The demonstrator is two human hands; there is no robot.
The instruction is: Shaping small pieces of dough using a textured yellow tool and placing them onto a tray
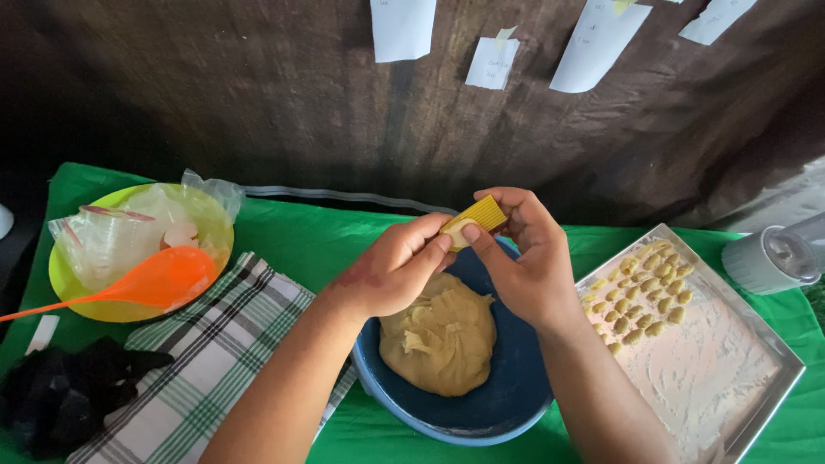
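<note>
A small piece of dough [458, 230] was pressed against a yellow ridged board [481, 213] above the blue bowl [516, 378]; too hard a push might have smeared it or dropped it into the dough mass [443, 339]. The left hand [391, 271] thumbed the piece, fingers curled; the right hand [524, 253] clasped the board. Shaped pieces [644, 296] lay on a floured tray [730, 387].

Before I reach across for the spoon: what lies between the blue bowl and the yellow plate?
In the head view, a checked cloth lies on the green table cover between the blue bowl and the yellow plate.
</note>
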